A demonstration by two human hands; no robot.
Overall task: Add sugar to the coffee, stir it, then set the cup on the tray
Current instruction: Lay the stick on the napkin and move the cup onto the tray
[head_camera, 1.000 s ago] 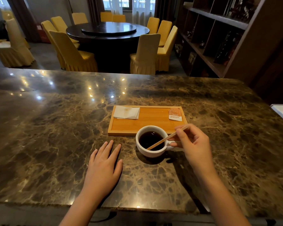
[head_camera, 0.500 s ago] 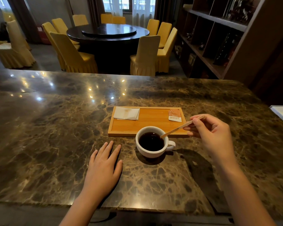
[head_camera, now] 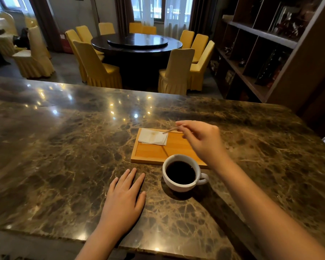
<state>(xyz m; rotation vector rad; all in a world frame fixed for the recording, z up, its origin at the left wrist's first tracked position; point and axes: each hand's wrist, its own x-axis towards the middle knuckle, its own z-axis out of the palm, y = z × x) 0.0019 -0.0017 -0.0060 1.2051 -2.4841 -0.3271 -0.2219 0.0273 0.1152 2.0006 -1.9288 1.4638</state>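
Pinched between thumb and fingertips of the right hand (head_camera: 201, 139), a thin pale wooden stir stick (head_camera: 172, 129) hangs over the folded white paper napkin (head_camera: 153, 138), its tip just at the napkin's right edge; that grip is narrow and closed on the stick. Light and stiff, the stick needs only this fingertip hold.

At lower centre of the frame, a white ceramic cup (head_camera: 180, 174) of black coffee stands on the dark marble counter (head_camera: 64, 147), touching or just short of the near edge of the rectangular light wooden tray (head_camera: 152, 152). Nearly full, it likely slops easily; the glaze looks slick, so its handle at right is the sensible hold, lifted level. The left hand (head_camera: 123, 201) lies flat and empty on the counter, left of the cup.
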